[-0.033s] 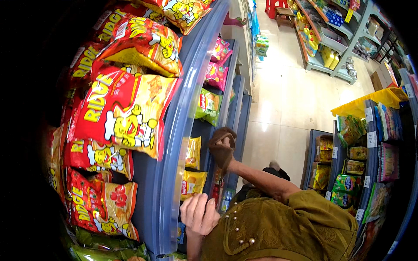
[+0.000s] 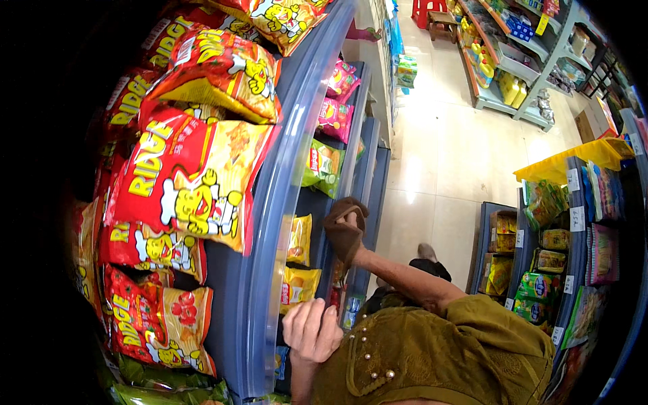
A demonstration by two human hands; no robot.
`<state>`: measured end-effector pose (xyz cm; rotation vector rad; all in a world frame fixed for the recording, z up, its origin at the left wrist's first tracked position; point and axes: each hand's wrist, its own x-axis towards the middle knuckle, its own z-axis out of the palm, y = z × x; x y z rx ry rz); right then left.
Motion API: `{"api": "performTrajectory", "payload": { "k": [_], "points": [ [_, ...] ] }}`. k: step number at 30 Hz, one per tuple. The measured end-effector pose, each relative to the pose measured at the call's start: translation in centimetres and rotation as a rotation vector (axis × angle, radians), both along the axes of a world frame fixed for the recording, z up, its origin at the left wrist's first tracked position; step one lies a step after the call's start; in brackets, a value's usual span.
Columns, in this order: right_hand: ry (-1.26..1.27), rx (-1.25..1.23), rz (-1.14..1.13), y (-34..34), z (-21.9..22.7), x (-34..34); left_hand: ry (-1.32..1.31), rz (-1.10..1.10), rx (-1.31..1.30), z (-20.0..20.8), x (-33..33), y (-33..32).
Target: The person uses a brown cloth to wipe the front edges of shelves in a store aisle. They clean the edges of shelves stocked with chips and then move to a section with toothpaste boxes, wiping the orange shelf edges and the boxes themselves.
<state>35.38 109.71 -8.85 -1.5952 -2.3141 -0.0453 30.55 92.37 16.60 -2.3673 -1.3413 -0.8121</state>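
Note:
My right hand [image 2: 349,219] is closed on a brown cloth [image 2: 344,244], which wraps round the palm and wrist. It rests at the edge of a lower grey-blue shelf [image 2: 327,255] on the left. Nearer me, my left hand [image 2: 312,332] is closed with its fingers curled, beside a yellow snack bag [image 2: 301,287]; its fingertips are hidden. Above that bag lies another yellow bag [image 2: 300,239], then a green bag [image 2: 322,167] and pink bags [image 2: 335,120]. Red and yellow chip bags [image 2: 192,179] fill the top shelf [image 2: 266,270], behind its clear plastic lip.
Shelves of packaged snacks [image 2: 540,287] with a yellow tray [image 2: 574,160] stand on the right. Between the shelf units runs a pale tiled floor [image 2: 435,162]. At the back are a red stool [image 2: 428,11], a small wooden stool [image 2: 442,25] and shelves with yellow bottles [image 2: 511,89].
The view has shifted very slightly. My left hand sits a touch farther right, and more of a shoe shows below my right arm. The cloth stays in my right hand.

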Motion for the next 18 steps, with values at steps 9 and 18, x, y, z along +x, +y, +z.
{"api": "performTrajectory", "payload": {
  "k": [9,18],
  "points": [
    [-0.341,-0.013,0.030,11.0,1.1,3.3,-0.162,0.185,-0.046,-4.6,4.4,5.9],
    [-0.139,0.027,-0.010,23.5,3.7,6.7,-0.161,0.238,-0.160,-5.9,9.4,13.8]
  ]
}}
